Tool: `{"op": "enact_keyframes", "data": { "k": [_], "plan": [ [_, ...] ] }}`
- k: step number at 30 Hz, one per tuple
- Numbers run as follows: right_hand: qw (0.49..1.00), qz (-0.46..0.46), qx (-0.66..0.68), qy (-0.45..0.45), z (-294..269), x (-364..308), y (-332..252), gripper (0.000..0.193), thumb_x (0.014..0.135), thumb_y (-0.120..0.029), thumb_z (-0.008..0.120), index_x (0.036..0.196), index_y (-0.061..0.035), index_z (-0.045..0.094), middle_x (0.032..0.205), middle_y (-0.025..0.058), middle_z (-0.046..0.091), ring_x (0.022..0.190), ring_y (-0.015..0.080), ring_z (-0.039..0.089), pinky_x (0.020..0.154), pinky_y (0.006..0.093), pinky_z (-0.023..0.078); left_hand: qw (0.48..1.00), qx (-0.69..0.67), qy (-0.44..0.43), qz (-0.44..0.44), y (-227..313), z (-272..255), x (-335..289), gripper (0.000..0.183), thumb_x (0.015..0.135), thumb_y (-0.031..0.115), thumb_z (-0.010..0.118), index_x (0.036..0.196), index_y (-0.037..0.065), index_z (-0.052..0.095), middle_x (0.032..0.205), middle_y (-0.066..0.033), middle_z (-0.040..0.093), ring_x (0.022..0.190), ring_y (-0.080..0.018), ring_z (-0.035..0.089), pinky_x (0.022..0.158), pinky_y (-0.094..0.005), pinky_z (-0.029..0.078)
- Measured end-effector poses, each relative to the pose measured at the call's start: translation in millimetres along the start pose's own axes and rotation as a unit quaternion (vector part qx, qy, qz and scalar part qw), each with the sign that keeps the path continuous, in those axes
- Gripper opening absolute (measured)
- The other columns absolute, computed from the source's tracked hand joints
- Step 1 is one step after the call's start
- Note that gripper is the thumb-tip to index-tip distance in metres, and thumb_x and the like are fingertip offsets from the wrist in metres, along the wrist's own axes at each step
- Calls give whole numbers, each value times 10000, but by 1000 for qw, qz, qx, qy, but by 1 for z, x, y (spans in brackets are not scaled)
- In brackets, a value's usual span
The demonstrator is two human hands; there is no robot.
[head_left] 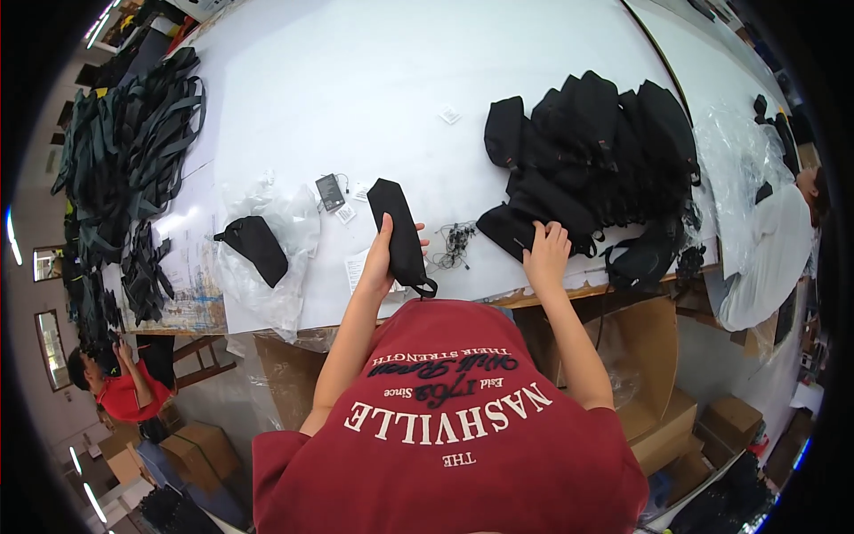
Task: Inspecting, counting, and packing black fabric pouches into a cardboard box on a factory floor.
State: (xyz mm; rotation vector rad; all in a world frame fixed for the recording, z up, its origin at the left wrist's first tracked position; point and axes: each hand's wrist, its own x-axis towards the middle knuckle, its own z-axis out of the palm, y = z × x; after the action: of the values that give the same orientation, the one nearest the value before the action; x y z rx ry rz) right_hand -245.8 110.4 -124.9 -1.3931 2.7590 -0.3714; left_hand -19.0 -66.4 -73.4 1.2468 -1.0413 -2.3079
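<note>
My left hand (pixel 381 259) is closed around a long black zip pouch (pixel 395 227) with a small loop at its near end, held above the table's front part. To the right, my right hand (pixel 545 260) has its curled fingers on another black pouch (pixel 538 218) at the near left edge of a heap of similar black pouches (pixel 583 125). Between my hands lies a tangle of thin black strings (pixel 455 245). A single black pouch (pixel 255 250) rests on a clear plastic bag (pixel 294 298) at the left.
Dark straps (pixel 133 133) are heaped along the table's left side. Small tags (pixel 330 191) lie near the middle of the white table (pixel 356 89). Clear plastic bags (pixel 725 191) hang at the right edge. Cardboard boxes (pixel 654 356) stand below, and a person in red (pixel 133 392) is at the far left.
</note>
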Motion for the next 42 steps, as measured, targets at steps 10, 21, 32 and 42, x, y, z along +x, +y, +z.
{"op": "enact_keyframes", "data": {
  "k": [10,21,32,42],
  "plan": [
    [995,11,102,-13,-25,1,6,325,639,-198,758,892,-43,625,899,90,562,901,289,515,797,372,397,997,46,55,40,-5,-27,26,666,910,550,415,1310,21,359,1176,-139,577,953,-219,609,755,-317,515],
    [447,317,764,-340,96,103,-130,271,921,-184,484,1104,-2,568,948,107,637,859,167,610,783,262,476,951,170,164,198,-12,-51,136,534,907,401,531,1212,-36,500,939,-129,629,807,-163,592,719,-259,464],
    [923,122,331,-153,109,109,-160,402,877,-236,484,1229,-64,393,1063,265,543,956,411,561,804,469,445,882,344,171,272,-19,-22,134,666,928,382,445,1390,-48,232,1406,-263,300,1287,-371,330,1064,-388,253],
    [971,86,64,215,42,172,-76,615,638,-271,731,1201,-164,509,1150,140,472,1078,306,452,868,434,381,785,501,221,289,-12,-11,129,602,909,386,480,1427,175,257,1450,-215,217,1230,-429,322,1038,-474,264]
  ]
}}
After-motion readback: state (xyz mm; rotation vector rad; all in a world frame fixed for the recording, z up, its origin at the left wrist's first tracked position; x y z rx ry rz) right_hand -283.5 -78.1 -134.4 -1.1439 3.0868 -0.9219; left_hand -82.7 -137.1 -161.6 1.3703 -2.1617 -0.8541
